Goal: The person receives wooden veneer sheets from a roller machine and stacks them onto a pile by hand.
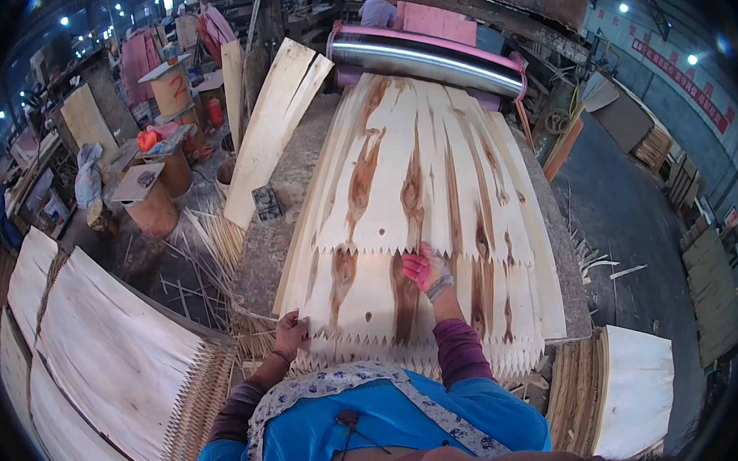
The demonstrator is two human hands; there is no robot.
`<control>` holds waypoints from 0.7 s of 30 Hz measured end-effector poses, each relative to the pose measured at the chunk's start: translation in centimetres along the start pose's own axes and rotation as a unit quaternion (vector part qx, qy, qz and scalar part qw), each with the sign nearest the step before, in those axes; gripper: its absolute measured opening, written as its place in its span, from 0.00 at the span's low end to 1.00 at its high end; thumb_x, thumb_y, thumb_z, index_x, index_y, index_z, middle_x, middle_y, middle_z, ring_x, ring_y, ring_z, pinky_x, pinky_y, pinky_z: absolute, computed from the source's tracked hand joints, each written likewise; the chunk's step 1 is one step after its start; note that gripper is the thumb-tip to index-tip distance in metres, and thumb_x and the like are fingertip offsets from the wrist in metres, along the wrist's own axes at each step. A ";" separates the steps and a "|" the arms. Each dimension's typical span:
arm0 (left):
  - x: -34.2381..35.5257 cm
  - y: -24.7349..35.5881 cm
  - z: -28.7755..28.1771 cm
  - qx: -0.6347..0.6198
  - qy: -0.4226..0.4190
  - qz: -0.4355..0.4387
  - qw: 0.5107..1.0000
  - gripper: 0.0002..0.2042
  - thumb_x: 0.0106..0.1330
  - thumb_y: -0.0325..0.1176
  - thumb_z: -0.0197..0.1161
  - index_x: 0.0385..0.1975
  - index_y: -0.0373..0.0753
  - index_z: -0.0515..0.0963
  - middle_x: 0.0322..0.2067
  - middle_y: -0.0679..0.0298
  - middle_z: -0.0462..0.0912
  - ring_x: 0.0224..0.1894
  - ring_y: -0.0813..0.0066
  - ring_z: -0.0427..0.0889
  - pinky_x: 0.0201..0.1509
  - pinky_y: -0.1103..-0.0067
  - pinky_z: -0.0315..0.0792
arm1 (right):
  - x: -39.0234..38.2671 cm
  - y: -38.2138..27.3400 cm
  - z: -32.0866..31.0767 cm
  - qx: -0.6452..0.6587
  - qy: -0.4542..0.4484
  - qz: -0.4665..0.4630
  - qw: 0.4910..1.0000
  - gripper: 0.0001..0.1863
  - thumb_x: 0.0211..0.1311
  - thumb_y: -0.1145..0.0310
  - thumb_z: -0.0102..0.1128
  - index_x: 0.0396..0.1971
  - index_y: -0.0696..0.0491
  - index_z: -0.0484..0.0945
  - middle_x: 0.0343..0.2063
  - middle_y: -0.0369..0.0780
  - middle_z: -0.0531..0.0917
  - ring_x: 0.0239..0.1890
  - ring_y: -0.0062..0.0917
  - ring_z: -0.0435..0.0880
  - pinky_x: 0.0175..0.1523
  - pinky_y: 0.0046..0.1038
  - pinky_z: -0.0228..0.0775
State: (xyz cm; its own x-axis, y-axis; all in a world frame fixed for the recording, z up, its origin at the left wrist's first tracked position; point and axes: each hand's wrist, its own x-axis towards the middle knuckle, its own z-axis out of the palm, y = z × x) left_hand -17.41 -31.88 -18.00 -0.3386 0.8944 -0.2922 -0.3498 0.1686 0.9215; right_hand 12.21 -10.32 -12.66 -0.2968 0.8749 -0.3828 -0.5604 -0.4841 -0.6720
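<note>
Apparently the work is midway: a pale, brown-streaked wood veneer sheet with a saw-toothed end (393,204) already overlaps similar veneer sheets (373,294) on the grey worktop (294,184), just short of the long, shiny metal roller (426,58). Its toothed end, farthest from the roller, probably needs settling. There the pink-and-grey-gloved right hand (426,271), arm extended, pinches that edge; the left hand (289,332), apart and farther from the roller, curls beside the lower sheets, grip unclear.

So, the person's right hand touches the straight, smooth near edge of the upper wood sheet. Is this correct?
Not quite: that near edge is zigzag, with pointed teeth, as the head view shows. The right hand does touch the upper wood sheet there.
</note>
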 end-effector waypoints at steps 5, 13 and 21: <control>0.3 -0.4 -0.2 0.003 -0.007 0.002 1.000 0.10 0.56 0.25 0.56 0.38 0.34 0.73 0.23 0.69 0.77 0.21 0.87 0.72 0.22 0.87 0.65 | -0.1 0.0 0.0 -0.001 -0.001 0.001 1.000 0.13 0.57 0.54 0.50 0.39 0.42 0.68 0.30 0.45 0.79 0.26 0.30 0.78 0.31 0.37 0.72; 0.2 -0.2 -0.1 -0.005 -0.001 -0.008 1.000 0.11 0.55 0.24 0.55 0.39 0.34 0.72 0.24 0.68 0.77 0.22 0.86 0.74 0.24 0.85 0.68 | 0.6 0.1 -0.5 -0.006 -0.012 0.007 1.000 0.14 0.57 0.54 0.50 0.42 0.41 0.68 0.31 0.44 0.79 0.27 0.30 0.78 0.34 0.38 0.72; 0.5 -0.6 -0.5 -0.004 -0.018 0.009 1.000 0.10 0.56 0.26 0.56 0.38 0.34 0.72 0.25 0.67 0.77 0.23 0.85 0.74 0.23 0.86 0.69 | 0.2 0.0 -0.3 0.000 -0.015 0.003 1.000 0.15 0.57 0.56 0.50 0.44 0.40 0.67 0.32 0.45 0.79 0.28 0.32 0.79 0.35 0.40 0.72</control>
State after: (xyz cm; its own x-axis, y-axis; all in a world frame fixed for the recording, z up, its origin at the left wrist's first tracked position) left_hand -17.77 -31.75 -18.85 -0.3139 0.9112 -0.2668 -0.3511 0.1497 0.9243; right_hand 12.39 -10.20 -12.93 -0.3234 0.8722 -0.3670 -0.5585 -0.4891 -0.6700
